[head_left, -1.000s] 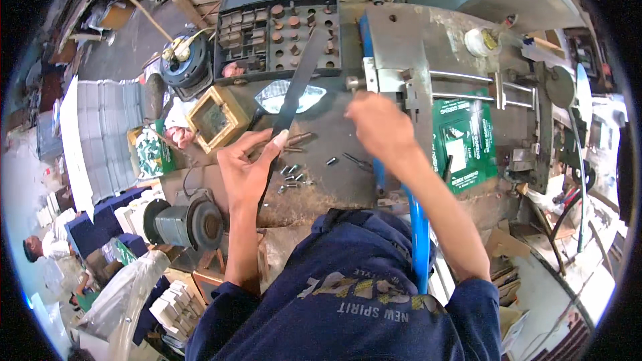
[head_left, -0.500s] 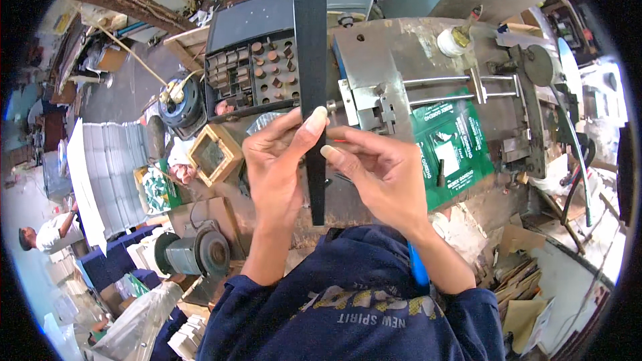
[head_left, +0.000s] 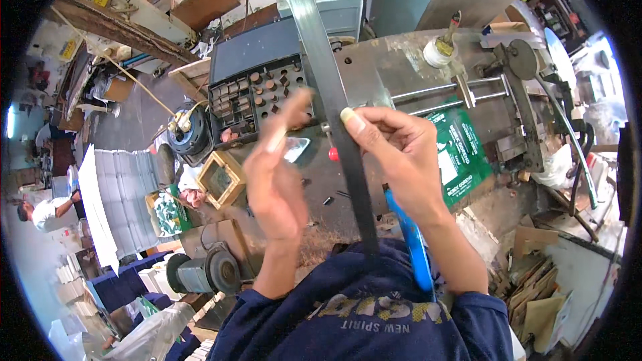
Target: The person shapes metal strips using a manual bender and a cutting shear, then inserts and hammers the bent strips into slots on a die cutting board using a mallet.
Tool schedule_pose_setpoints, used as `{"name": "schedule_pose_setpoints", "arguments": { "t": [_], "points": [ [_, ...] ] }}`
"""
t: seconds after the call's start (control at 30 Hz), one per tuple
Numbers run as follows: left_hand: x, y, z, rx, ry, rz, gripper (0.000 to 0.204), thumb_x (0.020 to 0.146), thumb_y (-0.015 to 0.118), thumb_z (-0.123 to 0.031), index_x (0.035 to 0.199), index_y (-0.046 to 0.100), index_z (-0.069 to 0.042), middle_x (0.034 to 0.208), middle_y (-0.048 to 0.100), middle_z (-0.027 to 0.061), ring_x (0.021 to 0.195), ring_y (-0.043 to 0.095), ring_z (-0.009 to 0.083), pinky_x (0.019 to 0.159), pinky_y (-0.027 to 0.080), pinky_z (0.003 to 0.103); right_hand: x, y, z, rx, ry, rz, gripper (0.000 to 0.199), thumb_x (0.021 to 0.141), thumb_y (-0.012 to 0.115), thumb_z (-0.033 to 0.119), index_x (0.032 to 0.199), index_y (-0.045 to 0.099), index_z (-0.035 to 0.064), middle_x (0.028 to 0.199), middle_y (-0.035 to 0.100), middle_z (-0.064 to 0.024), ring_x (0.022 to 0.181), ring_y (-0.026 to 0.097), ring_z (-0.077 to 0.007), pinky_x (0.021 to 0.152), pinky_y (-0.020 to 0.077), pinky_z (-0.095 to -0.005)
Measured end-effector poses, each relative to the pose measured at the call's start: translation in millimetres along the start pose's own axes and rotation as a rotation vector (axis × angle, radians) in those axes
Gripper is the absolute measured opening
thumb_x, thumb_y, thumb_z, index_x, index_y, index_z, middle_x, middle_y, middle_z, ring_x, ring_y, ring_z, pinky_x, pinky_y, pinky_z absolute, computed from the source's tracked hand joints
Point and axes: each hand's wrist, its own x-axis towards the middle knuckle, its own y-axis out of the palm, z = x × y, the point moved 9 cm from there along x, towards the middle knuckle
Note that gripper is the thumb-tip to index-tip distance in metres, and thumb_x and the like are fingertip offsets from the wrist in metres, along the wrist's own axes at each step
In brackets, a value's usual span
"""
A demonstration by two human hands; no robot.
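A long, flat black bar point(head_left: 334, 87) runs from the top of the view down toward my chest. My right hand point(head_left: 401, 154) pinches its right edge, thumb on the face and the other fingers curled behind. My left hand point(head_left: 277, 180) is off the bar to its left, blurred by motion, with its fingers stretched upward and nothing visible in them. Close to the bar's left edge shows a small red round knob point(head_left: 333, 154). Between my left hand and the bar, a shiny flat object point(head_left: 296, 150) lies on the bench. A blue strip-like thing point(head_left: 411, 241) hangs beside my right forearm.
An open dark case point(head_left: 257, 93) of metal pieces stands behind my left hand. Left of it are a wooden box frame point(head_left: 221, 180) and a bench grinder point(head_left: 207, 269). At right are a green packet point(head_left: 468, 154), a machine with steel rods point(head_left: 461, 93) and a white pot with a brush point(head_left: 439, 52).
My left hand has let go of the bar and moved away to its left. The bar has tilted, its top leaning left and its lower end swung right; my right hand still grips it.
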Motion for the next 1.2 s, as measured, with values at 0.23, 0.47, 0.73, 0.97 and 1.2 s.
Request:
{"name": "schedule_pose_setpoints", "arguments": {
  "t": [0.23, 0.47, 0.73, 0.97, 1.2],
  "points": [
    [4.4, 63.1, -78.1, 1.490, 1.082, 0.416, 0.060, 0.078, 0.076, -0.015, 0.135, 0.059, -0.008, 0.139, 0.057, 0.0115, 0.133, 0.047, 0.0240, 0.111, 0.028, 0.041, 12.7, -23.7, 21.8, -0.326, -0.023, 0.069, 0.025, 0.091, 0.070, 0.017, 0.101, 0.072, -0.0052, 0.070, 0.067, -0.0042, 0.063, 0.052, -0.0040, 0.056, 0.0426, -0.0235],
    [-6.1, 80.9, -21.2, 1.205, 1.167, 0.933, 0.033, 0.076, 0.071, -0.007, 0.108, 0.076, -0.012, 0.102, 0.074, 0.0045, 0.093, 0.071, 0.0175, 0.080, 0.056, 0.039, 20.5, -35.2, 24.7, -0.771, -0.028, 0.404, 0.024, 0.089, 0.068, 0.020, 0.102, 0.073, 0.0007, 0.076, 0.071, -0.0180, 0.064, 0.065, -0.0204, 0.065, 0.0501, -0.0366],
    [48.6, 17.0, 117.3, 0.944, 0.435, 0.633, 0.022, 0.077, 0.069, 0.001, 0.098, 0.075, -0.003, 0.092, 0.073, 0.0129, 0.081, 0.068, 0.0271, 0.071, 0.054, 0.034, -62.9, -121.5, 89.3, -0.940, -0.359, -0.301, 0.016, 0.091, 0.067, 0.010, 0.101, 0.069, -0.0013, 0.092, 0.071, -0.0165, 0.082, 0.069, -0.0237, 0.075, 0.0517, -0.0340],
    [52.7, 30.9, 177.4, 0.906, 0.241, 0.644, 0.016, 0.079, 0.072, 0.000, 0.095, 0.076, 0.000, 0.088, 0.073, 0.0154, 0.078, 0.068, 0.0269, 0.072, 0.053, 0.034, -283.7, -171.4, -131.9, -0.675, 0.918, -0.007, 0.058, 0.099, 0.053, 0.051, 0.074, 0.063, -0.0006, 0.061, 0.055, -0.0051, 0.058, 0.052, -0.0150, 0.055, 0.0403, -0.0342],
    [53.3, 34.9, 201.3, 1.021, 0.213, 0.649, 0.014, 0.079, 0.074, -0.003, 0.093, 0.076, 0.000, 0.082, 0.071, 0.0145, 0.073, 0.066, 0.0282, 0.067, 0.051, 0.034, -265.9, -149.0, -131.7, -0.668, 0.982, -0.051, 0.057, 0.096, 0.056, 0.051, 0.078, 0.062, -0.0031, 0.056, 0.047, -0.0129, 0.053, 0.046, -0.0170, 0.054, 0.0400, -0.0408]
  ]
}}
